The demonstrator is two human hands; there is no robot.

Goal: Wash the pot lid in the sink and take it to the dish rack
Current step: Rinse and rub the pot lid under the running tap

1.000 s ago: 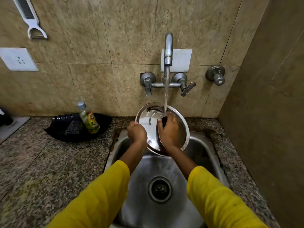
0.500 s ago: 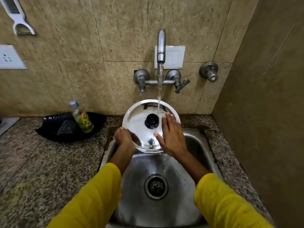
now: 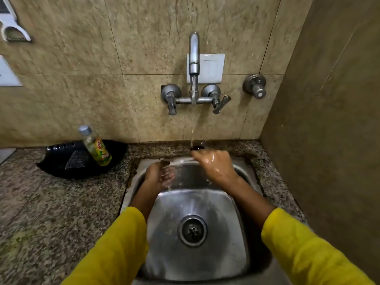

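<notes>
The steel pot lid (image 3: pixel 182 160) is tipped almost flat and seen edge-on over the back of the sink (image 3: pixel 207 204). Its black knob (image 3: pixel 197 148) pokes up under the running water. My left hand (image 3: pixel 159 177) grips the lid's left rim from below, with water spilling over the fingers. My wet right hand (image 3: pixel 216 165) lies over the lid's right side, fingers curled toward the knob. Most of the lid's surface is hidden behind my hands.
The tap (image 3: pixel 194 58) runs above the lid. A black tray (image 3: pixel 59 161) with a scrub pad and a dish-soap bottle (image 3: pixel 96 147) sits on the granite counter at the left. A brown wall (image 3: pixel 329 140) closes off the right side. The drain (image 3: pixel 192 231) is open.
The lid has tipped from facing me with its knob side to nearly flat, edge-on. My right hand moved from rubbing its face to lying over its top. The view shifted slightly.
</notes>
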